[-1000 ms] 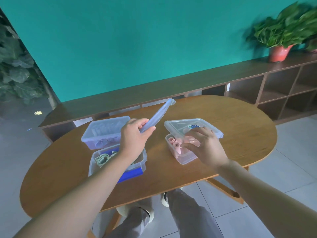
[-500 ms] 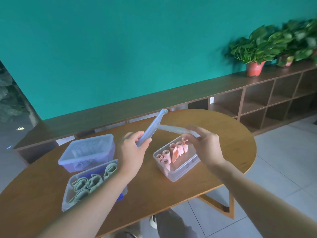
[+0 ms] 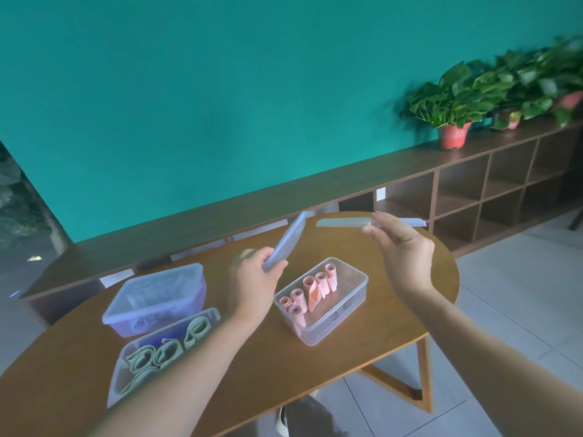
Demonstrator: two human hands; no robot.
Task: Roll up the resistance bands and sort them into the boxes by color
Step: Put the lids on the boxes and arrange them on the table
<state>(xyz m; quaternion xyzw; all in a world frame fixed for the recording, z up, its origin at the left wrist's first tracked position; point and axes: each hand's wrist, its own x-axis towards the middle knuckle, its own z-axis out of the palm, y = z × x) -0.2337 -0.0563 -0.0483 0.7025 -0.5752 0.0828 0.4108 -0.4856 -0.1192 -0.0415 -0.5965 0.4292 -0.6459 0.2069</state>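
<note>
Holding two lids clear of the boxes, one in each hand. Left hand [image 3: 252,288] pinching a bluish lid [image 3: 285,244] by its lower end, thumb against curled fingers, so that it tilts up and away over the desk [image 3: 394,316]. Right hand [image 3: 407,247] gripping a second clear lid [image 3: 344,222] along its edge, held level and seen nearly edge-on, well above the pink box [image 3: 334,313]. Judging by the open top, lifted off that box to allow access or a check of its contents.

Sitting upright in the pink box: a row of rolled pink bands [image 3: 310,293], packed toward the far-left side, leaving bare floor on the right. Nearest on the left: an open box [image 3: 126,380] holding rolled pale green bands [image 3: 157,357], apparently resting on something dark blue, perhaps its own lid. Just behind it: a closed box [image 3: 154,298] tinted purple, with pale shapes inside too blurred to identify.

No loose, unrolled band visible on the desk, so sorting looks close to finished, possibly down to closing up. Next likely: matching each lid to its box and pressing it down. Worth watching: swapping lids between boxes, or catching a standing pink roll under the rim.

Behind the desk: a low wooden shelf unit [image 3: 473,190] with potted plants [image 3: 451,102] against a teal wall.
</note>
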